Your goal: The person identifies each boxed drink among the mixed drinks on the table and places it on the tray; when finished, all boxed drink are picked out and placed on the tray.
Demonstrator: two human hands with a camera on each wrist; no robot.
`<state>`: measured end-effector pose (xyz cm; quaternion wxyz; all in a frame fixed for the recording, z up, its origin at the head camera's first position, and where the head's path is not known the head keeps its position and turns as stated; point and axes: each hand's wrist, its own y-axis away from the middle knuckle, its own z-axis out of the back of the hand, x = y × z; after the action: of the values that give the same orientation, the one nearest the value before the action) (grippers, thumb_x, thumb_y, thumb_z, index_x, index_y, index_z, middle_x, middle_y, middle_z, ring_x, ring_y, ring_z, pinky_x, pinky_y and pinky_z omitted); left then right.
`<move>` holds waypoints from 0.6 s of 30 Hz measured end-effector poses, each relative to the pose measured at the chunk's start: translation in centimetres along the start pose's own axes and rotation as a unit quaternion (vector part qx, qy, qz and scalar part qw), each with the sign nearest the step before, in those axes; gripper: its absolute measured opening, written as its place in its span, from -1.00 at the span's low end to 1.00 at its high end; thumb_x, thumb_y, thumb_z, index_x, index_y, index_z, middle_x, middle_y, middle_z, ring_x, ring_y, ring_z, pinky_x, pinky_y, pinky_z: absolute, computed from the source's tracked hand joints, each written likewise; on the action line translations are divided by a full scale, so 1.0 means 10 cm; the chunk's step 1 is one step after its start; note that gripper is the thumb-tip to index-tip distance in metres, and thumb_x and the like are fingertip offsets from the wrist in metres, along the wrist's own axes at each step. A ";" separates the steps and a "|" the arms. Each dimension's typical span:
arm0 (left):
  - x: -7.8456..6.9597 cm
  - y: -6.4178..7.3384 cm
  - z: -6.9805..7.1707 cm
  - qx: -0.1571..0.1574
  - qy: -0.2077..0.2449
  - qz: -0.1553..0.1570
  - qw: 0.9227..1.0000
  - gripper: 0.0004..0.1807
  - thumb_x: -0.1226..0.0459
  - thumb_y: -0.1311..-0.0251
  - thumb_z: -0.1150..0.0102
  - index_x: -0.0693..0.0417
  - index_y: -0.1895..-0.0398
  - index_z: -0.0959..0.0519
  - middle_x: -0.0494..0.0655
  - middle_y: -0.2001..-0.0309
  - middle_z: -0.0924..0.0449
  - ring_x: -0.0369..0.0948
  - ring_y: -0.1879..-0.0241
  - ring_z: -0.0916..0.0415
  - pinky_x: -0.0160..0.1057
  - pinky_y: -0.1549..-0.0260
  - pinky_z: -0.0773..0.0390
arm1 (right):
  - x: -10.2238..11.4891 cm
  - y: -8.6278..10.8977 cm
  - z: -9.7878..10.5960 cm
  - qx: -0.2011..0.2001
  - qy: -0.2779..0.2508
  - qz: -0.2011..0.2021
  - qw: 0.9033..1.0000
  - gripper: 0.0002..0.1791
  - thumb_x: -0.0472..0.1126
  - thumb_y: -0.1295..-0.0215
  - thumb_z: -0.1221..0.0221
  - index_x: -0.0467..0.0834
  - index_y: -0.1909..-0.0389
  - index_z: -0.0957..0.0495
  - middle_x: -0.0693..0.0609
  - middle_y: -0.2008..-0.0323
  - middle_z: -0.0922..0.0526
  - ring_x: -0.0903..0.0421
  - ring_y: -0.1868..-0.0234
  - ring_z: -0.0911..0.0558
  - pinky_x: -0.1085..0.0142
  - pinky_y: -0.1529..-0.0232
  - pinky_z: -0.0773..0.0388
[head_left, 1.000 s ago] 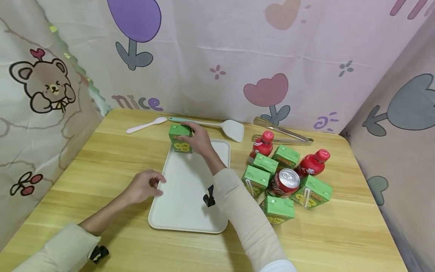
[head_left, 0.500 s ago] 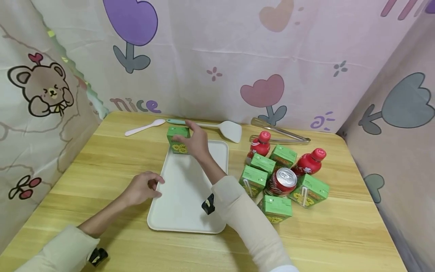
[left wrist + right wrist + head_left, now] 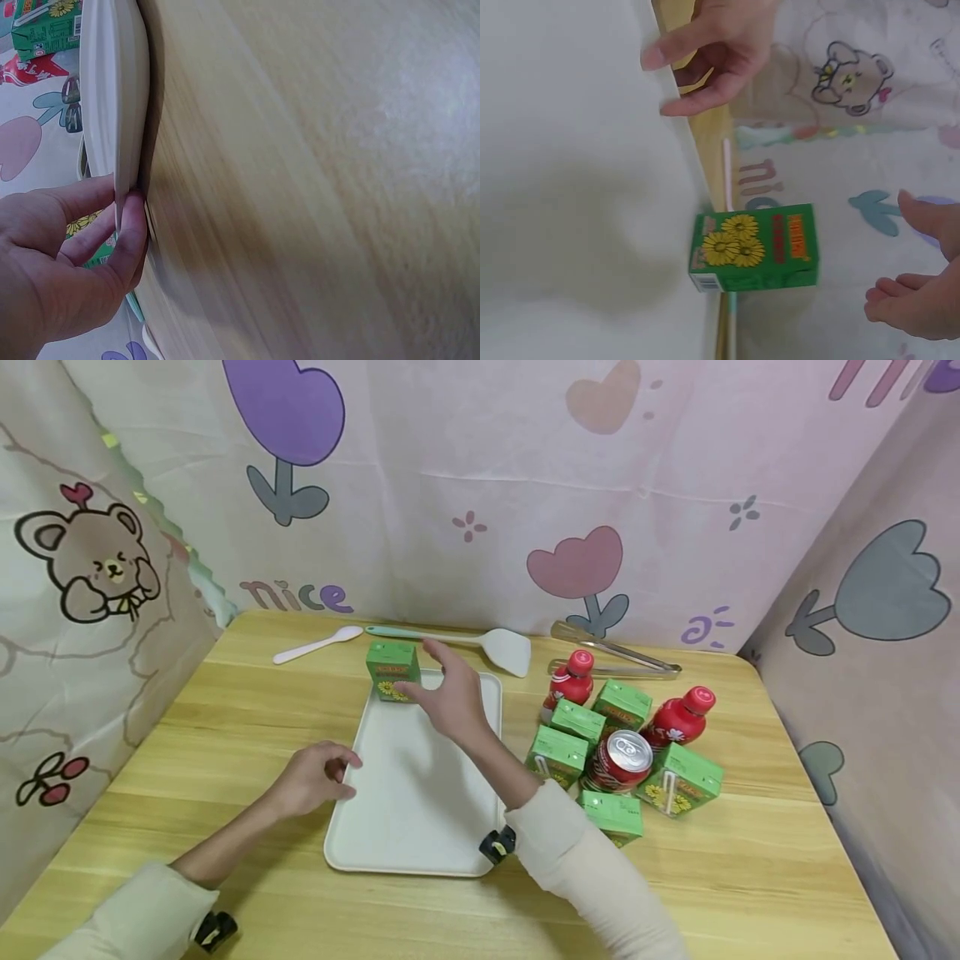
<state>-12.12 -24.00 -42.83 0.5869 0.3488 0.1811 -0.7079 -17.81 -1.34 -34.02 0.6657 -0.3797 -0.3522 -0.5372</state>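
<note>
A green drink carton (image 3: 392, 668) with yellow flowers stands upright at the far left corner of the white tray (image 3: 416, 810). Just to the carton's right, my right hand (image 3: 455, 700) hovers with fingers spread and nothing in it. The right wrist view shows a gap between that hand (image 3: 924, 274) and the carton (image 3: 756, 247). At the tray's left side, my left hand (image 3: 311, 781) pinches the rim. Thumb and fingers of this hand (image 3: 82, 262) lie on both sides of the rim in the left wrist view.
Right of the tray cluster several green cartons (image 3: 577, 720), a cola can (image 3: 621, 762) and two red-capped bottles (image 3: 678, 718). Along the back lie a pale spoon (image 3: 318, 645), a spatula (image 3: 506, 650) and metal tongs (image 3: 622, 652). Patterned cloth (image 3: 480, 460) hangs behind.
My right hand has let go of the carton and drawn away to the right. The carton stays on the tray corner. My left hand keeps its place at the rim.
</note>
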 end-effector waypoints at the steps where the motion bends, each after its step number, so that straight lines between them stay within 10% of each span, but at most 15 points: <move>1: 0.00 0.00 0.00 -0.001 -0.001 0.000 1.000 -0.67 0.47 0.14 -0.36 0.24 0.22 -0.58 0.00 0.40 -0.44 -0.19 0.42 -0.34 -0.39 0.54 -0.36 | 0.00 0.04 0.04 0.005 0.001 0.008 1.000 -0.25 -0.09 -0.03 -0.39 -0.10 -0.28 -0.37 0.02 -0.26 -0.47 0.09 -0.32 -0.40 0.21 -0.29 -0.35; 18: -0.02 0.01 0.01 0.002 0.003 0.014 1.000 -0.68 0.48 0.14 -0.36 0.25 0.21 -0.57 0.00 0.42 -0.43 -0.18 0.42 -0.34 -0.39 0.55 -0.36 | -0.23 0.67 0.82 0.067 -0.015 0.051 0.996 -0.22 -0.06 0.04 -0.43 -0.02 -0.27 -0.37 0.07 -0.24 -0.48 0.15 -0.31 -0.40 0.25 -0.34 -0.27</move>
<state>-12.07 -23.90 -42.64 0.5954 0.3543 0.1769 -0.6991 -12.14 7.86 -33.08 0.7107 -0.3597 -0.3772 -0.4725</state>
